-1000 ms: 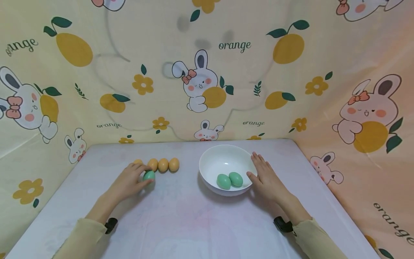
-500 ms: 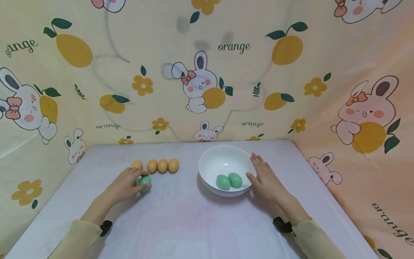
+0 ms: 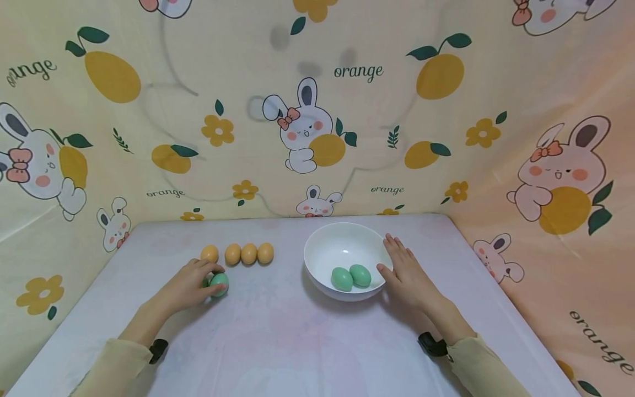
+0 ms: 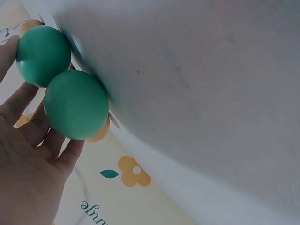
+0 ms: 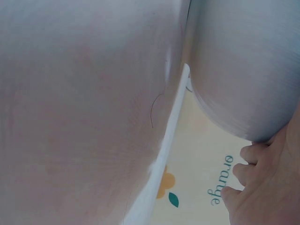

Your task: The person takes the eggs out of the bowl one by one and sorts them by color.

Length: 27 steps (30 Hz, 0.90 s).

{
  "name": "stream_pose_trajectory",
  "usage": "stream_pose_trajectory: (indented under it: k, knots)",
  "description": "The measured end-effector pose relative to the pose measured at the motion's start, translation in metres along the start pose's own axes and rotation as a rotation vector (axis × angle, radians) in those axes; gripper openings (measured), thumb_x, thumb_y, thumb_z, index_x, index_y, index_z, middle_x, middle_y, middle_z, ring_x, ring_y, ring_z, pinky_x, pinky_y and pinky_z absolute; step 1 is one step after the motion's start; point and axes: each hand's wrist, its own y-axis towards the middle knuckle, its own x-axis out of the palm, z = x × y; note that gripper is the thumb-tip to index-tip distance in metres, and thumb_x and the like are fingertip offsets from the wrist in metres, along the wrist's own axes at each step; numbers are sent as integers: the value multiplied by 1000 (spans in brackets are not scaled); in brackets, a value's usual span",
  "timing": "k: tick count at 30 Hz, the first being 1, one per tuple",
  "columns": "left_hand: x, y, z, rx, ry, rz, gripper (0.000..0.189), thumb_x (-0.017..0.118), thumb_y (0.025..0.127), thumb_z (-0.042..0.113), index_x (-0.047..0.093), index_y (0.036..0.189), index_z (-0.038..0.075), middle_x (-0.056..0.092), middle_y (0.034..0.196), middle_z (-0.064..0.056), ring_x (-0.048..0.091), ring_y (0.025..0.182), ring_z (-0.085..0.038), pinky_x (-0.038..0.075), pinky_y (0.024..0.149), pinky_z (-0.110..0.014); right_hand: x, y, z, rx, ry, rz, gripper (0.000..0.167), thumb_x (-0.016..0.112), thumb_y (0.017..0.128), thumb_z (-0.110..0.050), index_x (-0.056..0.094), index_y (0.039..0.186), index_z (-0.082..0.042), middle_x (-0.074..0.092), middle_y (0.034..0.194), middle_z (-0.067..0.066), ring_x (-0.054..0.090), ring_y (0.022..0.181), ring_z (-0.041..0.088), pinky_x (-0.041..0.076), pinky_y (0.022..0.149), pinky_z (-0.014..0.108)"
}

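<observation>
A green egg (image 3: 221, 282), well left of the white bowl (image 3: 347, 240), is pinched by the left hand's (image 3: 186, 284) thumb and fingers, a second egg (image 4: 77, 105) touching it. The right hand (image 3: 410, 275), fingers straight, touches the bowl's right side. Inside the bowl lie two green eggs (image 3: 360, 275); left of it, five yellow eggs (image 3: 249, 253).

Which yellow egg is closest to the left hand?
The leftmost yellow egg in the head view, just beyond the left hand; a gap separates it from the other three yellow eggs, grouped together.
</observation>
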Motion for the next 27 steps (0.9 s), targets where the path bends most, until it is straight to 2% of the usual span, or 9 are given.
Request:
stream_pose_trajectory:
  k: [8,27]
  knots:
    - [1,-1,-3,3,-1,0,43,79,94,37,71,123,6,67,128,-21,59,115,-40,52,94,-60,0,0,1,1,5,3,75,44,110,-45,20,164,2,14,173,17,9,159,41,12,125,63]
    - [-1,-3,2,27,-21,28,42,80,93,32,70,123,5,61,135,-29,57,123,-48,49,100,-65,1,0,2,2,3,8,76,45,110,-45,20,163,3,15,172,18,9,158,41,12,125,63]
